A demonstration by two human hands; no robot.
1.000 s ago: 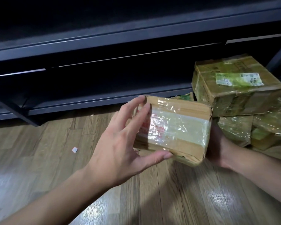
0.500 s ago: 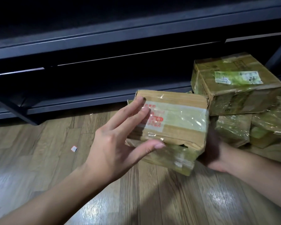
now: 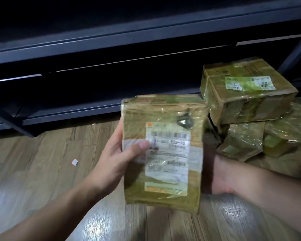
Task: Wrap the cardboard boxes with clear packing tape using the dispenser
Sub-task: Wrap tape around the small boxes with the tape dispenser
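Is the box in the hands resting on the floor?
No, the left hand grips the box and the right hand supports it from behind, clear of the floor.

Free room: the wooden floor (image 3: 42, 171) to your left lies open, with one small paper scrap (image 3: 75, 162) on it; more bare floor shows under your forearms. Obstacle, rear: the dark shelf unit (image 3: 111, 40) spans the full width, its lowest rail close above the floor, a slanted brace (image 3: 12, 122) meeting the floor at far left. Obstacle, right: a pile of taped boxes (image 3: 247, 94), one stacked on others, just beside the held box (image 3: 163, 153), with only a narrow dark gap between them. Obstacle, centre: the held box itself, your left hand (image 3: 115, 162) gripping its left edge, your right hand (image 3: 221, 176) at its right side, fingers hidden.
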